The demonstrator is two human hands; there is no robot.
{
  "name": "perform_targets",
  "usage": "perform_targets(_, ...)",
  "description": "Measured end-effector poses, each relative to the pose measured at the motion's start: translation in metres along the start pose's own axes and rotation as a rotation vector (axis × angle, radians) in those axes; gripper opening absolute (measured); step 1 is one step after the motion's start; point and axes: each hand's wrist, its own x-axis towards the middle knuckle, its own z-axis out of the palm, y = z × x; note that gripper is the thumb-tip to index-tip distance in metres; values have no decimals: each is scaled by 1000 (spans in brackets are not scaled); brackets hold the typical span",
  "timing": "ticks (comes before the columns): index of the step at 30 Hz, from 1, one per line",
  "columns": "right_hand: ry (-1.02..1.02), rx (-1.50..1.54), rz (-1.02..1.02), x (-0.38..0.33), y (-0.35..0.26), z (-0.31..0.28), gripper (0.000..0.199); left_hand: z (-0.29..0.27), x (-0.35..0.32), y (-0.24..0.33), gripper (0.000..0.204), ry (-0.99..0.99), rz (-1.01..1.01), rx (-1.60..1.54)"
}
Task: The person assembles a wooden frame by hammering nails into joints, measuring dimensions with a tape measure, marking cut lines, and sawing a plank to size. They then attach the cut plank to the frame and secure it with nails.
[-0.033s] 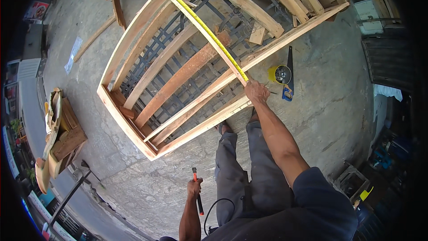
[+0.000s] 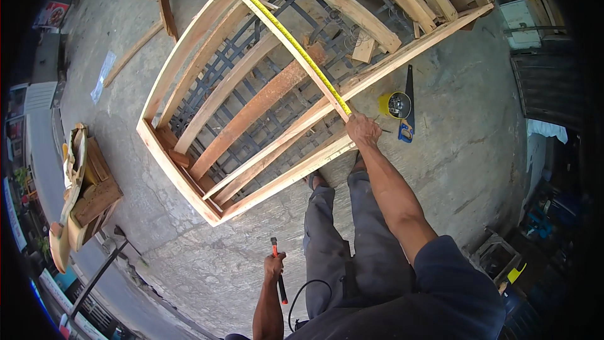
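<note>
Your right hand pins the yellow tape measure on the wooden frame.
The tape runs diagonally across the frame, which lies flat on the concrete floor; your grip pinches its near end on the front rail. Your left hand, low by your leg, is closed around a hammer. A hand saw and a yellow cup lie just beside the frame.

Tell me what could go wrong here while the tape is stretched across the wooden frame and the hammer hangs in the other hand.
1. The right hand pins only the near end of the yellow tape measure; across the open wooden frame it could slip or sag and spoil the reading.
2. The left hand holds the hammer low beside the leg; a swing might strike it.
3. A handsaw and yellow container lie on the ground close to the feet, a trip hazard.
</note>
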Motion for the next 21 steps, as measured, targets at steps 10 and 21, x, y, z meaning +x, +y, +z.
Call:
perform_targets(10,29,-92,-24,8,5,16,44,15,6,9,23,-38,22,-100)
perform_targets(21,18,-135,-17,10,5,18,45,30,6,37,26,-39,107,-143)
